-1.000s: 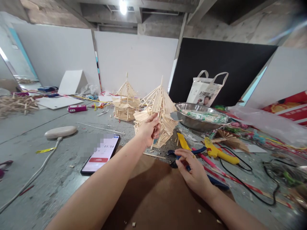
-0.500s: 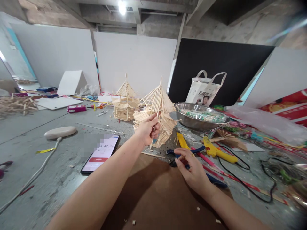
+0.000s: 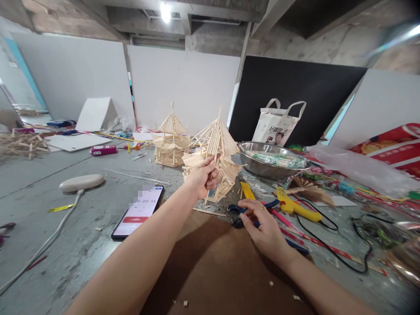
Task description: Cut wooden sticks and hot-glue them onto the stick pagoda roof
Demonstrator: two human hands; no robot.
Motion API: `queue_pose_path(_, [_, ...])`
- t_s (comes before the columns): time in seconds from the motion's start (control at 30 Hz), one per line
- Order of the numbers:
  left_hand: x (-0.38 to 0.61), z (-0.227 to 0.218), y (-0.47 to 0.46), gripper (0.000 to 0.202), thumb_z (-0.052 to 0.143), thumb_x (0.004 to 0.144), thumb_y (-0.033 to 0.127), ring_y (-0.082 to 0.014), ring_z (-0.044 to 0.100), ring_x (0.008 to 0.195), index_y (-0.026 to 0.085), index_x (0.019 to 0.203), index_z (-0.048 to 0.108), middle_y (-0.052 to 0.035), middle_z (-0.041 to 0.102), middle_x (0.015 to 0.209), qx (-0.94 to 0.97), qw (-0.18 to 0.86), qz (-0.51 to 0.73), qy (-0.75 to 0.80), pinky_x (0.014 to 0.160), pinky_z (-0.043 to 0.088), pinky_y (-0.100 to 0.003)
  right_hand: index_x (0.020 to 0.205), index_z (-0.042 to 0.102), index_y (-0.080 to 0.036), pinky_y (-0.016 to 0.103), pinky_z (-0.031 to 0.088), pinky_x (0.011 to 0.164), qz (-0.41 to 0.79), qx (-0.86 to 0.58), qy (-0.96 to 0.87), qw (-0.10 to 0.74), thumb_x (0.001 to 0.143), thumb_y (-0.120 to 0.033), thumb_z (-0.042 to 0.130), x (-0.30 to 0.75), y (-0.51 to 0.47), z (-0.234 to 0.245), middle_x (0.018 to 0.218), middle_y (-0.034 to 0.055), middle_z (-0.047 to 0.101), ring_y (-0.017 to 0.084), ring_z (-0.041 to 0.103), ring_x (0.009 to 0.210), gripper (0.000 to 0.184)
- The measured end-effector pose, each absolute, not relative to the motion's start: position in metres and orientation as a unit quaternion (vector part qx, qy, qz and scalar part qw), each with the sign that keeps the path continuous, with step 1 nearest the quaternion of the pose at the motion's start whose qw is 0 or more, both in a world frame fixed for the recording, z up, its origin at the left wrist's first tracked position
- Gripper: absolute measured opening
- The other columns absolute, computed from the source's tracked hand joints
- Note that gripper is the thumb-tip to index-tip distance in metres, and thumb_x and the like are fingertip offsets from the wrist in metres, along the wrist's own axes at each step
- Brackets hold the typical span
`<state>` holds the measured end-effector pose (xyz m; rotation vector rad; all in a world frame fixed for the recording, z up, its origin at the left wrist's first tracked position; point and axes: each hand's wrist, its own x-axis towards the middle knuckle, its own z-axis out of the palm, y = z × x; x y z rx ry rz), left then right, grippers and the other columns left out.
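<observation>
My left hand [image 3: 203, 177] is closed at a pavilion model of pale wooden sticks [image 3: 226, 175], pinching a thin wooden stick [image 3: 215, 158] at its front. The fingers hide part of the model, which has a tall pointed roof. My right hand [image 3: 262, 227] curves over blue-handled pliers [image 3: 271, 204], thumb and fingers a little apart. The hand covers much of the pliers, and contact is hard to make out. Beneath both forearms lies a brown board [image 3: 210, 267]. A loose stick [image 3: 210, 212] rests at the board's far edge.
Behind stands a second stick pavilion [image 3: 170, 144]. To the right are a metal bowl [image 3: 275, 170] of wrapped sticks, a yellow glue gun [image 3: 295, 208] with a black cord, and a cloth bag [image 3: 274, 124]. A phone [image 3: 139, 214] showing a timer and a white device [image 3: 82, 182] lie left.
My right thumb and fingers have drawn slightly closer together above the pliers. My left hand stays at the model. The view has shifted slightly, and the phone timer advanced one second.
</observation>
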<state>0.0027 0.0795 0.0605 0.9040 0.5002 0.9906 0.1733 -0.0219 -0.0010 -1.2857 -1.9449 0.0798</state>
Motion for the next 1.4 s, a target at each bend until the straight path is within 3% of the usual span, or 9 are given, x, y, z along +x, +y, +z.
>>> queue_pose_path(0.5, [-0.001, 0.062, 0.080, 0.031, 0.042, 0.079, 0.021, -0.0029, 0.028, 0.029, 0.026, 0.110, 0.044, 0.0081, 0.036, 0.047, 0.432, 0.747, 0.452, 0.227, 0.033, 0.016, -0.015, 0.095, 0.051, -0.020, 0.029, 0.045, 0.069, -0.112, -0.442, -0.791, 0.408, 0.077, -0.019, 0.045, 0.143, 0.024, 0.090, 0.100, 0.0051, 0.055, 0.011, 0.052, 0.069, 0.019])
queue_pose_path(0.87, [0.001, 0.066, 0.086, 0.015, 0.047, 0.077, 0.024, -0.0019, 0.031, 0.030, 0.017, 0.091, 0.051, 0.0066, 0.040, 0.049, 0.407, 0.746, 0.475, 0.229, 0.033, 0.018, -0.015, 0.092, 0.053, -0.019, 0.026, 0.046, 0.062, -0.092, -0.451, -0.790, 0.404, 0.078, -0.021, 0.046, 0.148, 0.016, 0.083, 0.102, 0.0058, 0.053, 0.011, 0.053, 0.072, 0.016])
queue_pose_path(1.1, [0.004, 0.064, 0.091, 0.011, 0.045, 0.079, 0.025, -0.0021, 0.030, 0.029, 0.017, 0.083, 0.051, 0.0073, 0.038, 0.047, 0.396, 0.754, 0.470, 0.233, 0.032, 0.017, -0.016, 0.089, 0.055, -0.020, 0.029, 0.046, 0.071, -0.088, -0.483, -0.777, 0.394, 0.077, -0.020, 0.047, 0.166, -0.003, 0.073, 0.101, 0.0051, 0.053, 0.012, 0.054, 0.077, 0.014])
queue_pose_path(1.4, [0.004, 0.066, 0.091, 0.010, 0.043, 0.079, 0.025, -0.0021, 0.026, 0.027, 0.017, 0.078, 0.050, 0.0077, 0.037, 0.044, 0.384, 0.764, 0.459, 0.240, 0.031, 0.012, -0.016, 0.085, 0.057, -0.020, 0.025, 0.047, 0.062, -0.084, -0.517, -0.763, 0.380, 0.078, -0.022, 0.047, 0.194, -0.026, 0.059, 0.100, 0.0057, 0.053, 0.013, 0.055, 0.078, 0.012])
